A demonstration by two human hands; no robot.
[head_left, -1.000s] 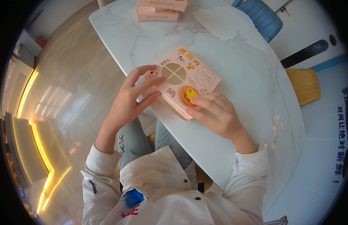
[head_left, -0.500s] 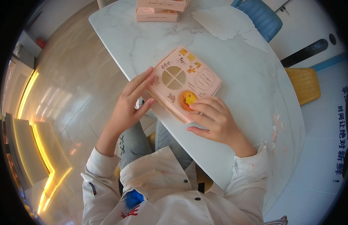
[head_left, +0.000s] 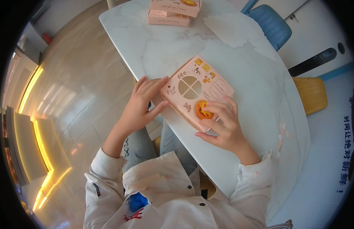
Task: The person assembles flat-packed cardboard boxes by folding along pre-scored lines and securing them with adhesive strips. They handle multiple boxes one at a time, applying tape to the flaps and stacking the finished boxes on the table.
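A pale pink pastry box [head_left: 173,91] lies closed and at an angle at the table's left edge. Its lid has a round window split into four panes and a picture of an egg tart. Against its left side rests my left hand [head_left: 135,108], fingers stretched out and thumb apart, fingertips touching the edge. My right hand [head_left: 228,131] lies over the box's near right part, fingers spread and bent, partly covering the tart picture. Its thumb points along the near edge. What is inside the box cannot be made out.
More pink boxes [head_left: 169,19] are stacked at the far end of the marble-patterned table [head_left: 146,49]. White cut-out sheets [head_left: 238,30] lie beyond the box. A blue chair [head_left: 270,24] and a yellow chair [head_left: 308,95] stand along the right side.
The whole view has shifted a little, so box and table appear farther right and lower. My right fingers have spread, the index finger lifting away from the others. My left hand stays at the box's edge.
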